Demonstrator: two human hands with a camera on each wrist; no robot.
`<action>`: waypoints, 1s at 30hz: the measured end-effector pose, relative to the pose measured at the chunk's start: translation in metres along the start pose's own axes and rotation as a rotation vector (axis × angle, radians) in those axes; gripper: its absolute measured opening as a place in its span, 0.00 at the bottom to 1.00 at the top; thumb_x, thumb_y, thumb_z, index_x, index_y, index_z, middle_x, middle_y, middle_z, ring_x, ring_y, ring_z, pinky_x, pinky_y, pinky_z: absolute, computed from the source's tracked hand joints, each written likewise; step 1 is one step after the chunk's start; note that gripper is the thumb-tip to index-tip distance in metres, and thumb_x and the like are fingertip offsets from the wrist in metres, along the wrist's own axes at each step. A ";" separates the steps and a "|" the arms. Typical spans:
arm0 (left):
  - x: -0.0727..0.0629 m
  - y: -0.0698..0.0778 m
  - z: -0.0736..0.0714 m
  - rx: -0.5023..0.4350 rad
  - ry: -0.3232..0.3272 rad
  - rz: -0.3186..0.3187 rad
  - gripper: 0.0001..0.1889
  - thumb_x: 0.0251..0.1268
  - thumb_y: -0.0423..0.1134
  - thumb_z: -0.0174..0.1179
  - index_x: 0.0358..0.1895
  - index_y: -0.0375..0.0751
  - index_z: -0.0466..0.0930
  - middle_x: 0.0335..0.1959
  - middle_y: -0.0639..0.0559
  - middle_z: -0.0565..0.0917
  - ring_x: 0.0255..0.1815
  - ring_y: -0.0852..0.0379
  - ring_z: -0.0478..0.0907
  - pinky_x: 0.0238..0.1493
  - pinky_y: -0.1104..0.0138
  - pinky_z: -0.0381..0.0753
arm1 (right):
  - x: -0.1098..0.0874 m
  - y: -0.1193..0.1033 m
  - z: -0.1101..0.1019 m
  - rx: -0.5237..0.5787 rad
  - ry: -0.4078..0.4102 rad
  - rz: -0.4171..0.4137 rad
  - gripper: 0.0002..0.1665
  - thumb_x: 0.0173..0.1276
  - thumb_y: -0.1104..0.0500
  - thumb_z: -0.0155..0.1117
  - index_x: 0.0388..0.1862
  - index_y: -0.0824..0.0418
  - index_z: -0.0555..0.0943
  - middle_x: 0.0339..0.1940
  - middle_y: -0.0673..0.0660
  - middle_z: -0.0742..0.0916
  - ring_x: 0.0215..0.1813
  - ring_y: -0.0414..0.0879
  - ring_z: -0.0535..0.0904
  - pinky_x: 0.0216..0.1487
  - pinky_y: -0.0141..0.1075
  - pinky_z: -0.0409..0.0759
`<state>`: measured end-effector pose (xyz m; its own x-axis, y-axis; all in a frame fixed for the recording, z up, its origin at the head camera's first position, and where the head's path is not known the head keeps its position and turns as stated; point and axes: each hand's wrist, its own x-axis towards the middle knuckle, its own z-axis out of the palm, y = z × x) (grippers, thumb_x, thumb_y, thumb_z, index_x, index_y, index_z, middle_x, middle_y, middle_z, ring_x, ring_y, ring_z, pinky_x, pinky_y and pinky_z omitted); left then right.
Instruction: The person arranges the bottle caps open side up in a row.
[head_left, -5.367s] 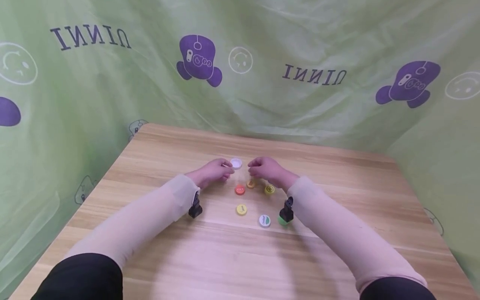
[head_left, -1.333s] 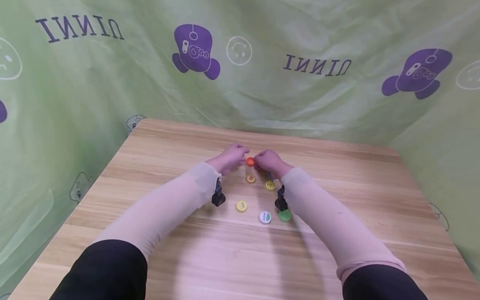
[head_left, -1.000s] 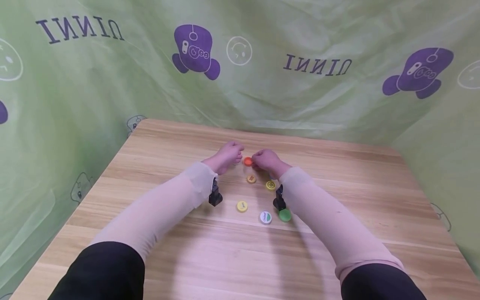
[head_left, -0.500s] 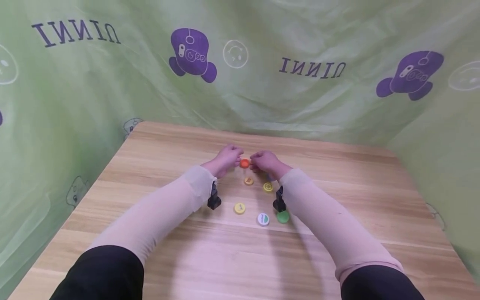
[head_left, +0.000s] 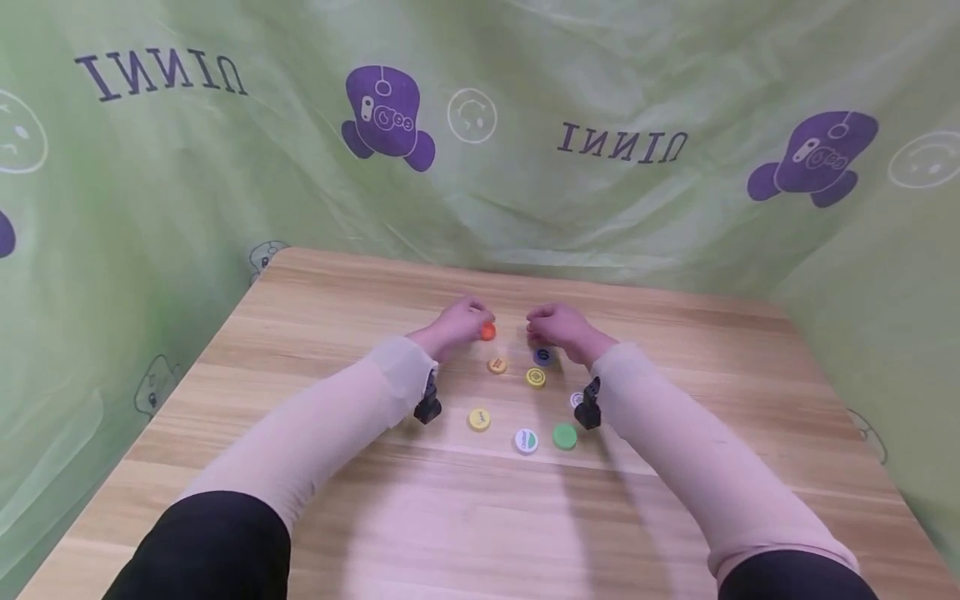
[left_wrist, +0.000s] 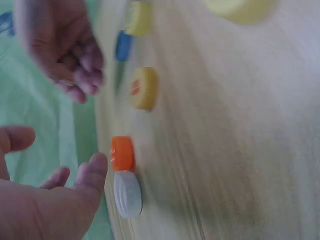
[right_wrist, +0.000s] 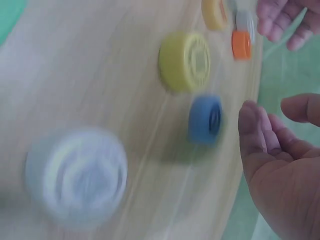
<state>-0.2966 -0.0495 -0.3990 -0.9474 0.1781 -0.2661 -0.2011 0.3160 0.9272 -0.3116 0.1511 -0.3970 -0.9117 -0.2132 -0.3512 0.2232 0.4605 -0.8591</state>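
Observation:
My left hand [head_left: 457,323] is beside an orange bottle cap [head_left: 487,332] at the far middle of the table. In the left wrist view its fingertips reach up to that cap, and the thumb stands well apart. A white cap [left_wrist: 127,195] lies against the orange one; the left hand hides it in the head view. My right hand [head_left: 558,327] hovers to the right with loosely bent fingers and nothing between them. Nearest to it is a blue cap [head_left: 543,357], with a yellow cap [head_left: 536,378] just in front. A light orange cap [head_left: 497,365] lies between the hands.
Nearer the person lie a pale yellow cap [head_left: 479,419], a white-and-green cap [head_left: 527,442] and a green cap [head_left: 565,436]. Another whitish cap [right_wrist: 82,175] is partly covered by the right wrist camera in the head view. A green printed curtain [head_left: 600,217] surrounds the wooden table [head_left: 450,533].
The orange cap went from the middle to the far side, in the right hand's fingers, and was set down by the white cap. The right hand then let go and drew right, uncovering the blue cap.

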 end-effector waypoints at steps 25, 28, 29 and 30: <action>0.017 0.018 0.064 0.707 -0.198 0.209 0.05 0.66 0.29 0.60 0.38 0.31 0.84 0.32 0.46 0.83 0.32 0.54 0.76 0.32 0.69 0.76 | -0.017 0.028 -0.016 -0.388 0.007 -0.016 0.15 0.60 0.66 0.74 0.44 0.68 0.81 0.38 0.58 0.85 0.40 0.47 0.78 0.45 0.35 0.77; 0.017 0.015 0.064 0.667 -0.194 0.182 0.06 0.66 0.28 0.58 0.38 0.30 0.85 0.34 0.45 0.84 0.33 0.54 0.77 0.34 0.69 0.77 | -0.017 0.029 -0.013 -0.396 0.011 -0.007 0.14 0.61 0.66 0.74 0.43 0.68 0.81 0.36 0.56 0.85 0.38 0.45 0.78 0.43 0.34 0.77; 0.018 0.014 0.064 0.652 -0.192 0.172 0.06 0.66 0.28 0.58 0.38 0.30 0.85 0.35 0.44 0.85 0.34 0.54 0.77 0.35 0.68 0.78 | -0.018 0.029 -0.013 -0.400 0.015 -0.010 0.14 0.61 0.65 0.74 0.43 0.68 0.81 0.36 0.56 0.85 0.38 0.45 0.78 0.43 0.34 0.77; 0.019 0.013 0.064 0.636 -0.186 0.162 0.06 0.66 0.28 0.59 0.40 0.31 0.85 0.36 0.44 0.85 0.35 0.54 0.77 0.36 0.68 0.78 | -0.018 0.029 -0.012 -0.403 0.020 -0.016 0.14 0.61 0.65 0.74 0.43 0.68 0.81 0.36 0.56 0.85 0.38 0.46 0.78 0.43 0.34 0.77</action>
<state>-0.3010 0.0171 -0.4089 -0.8833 0.4080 -0.2308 0.1785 0.7480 0.6392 -0.2926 0.1786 -0.4113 -0.9214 -0.2080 -0.3282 0.0595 0.7592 -0.6481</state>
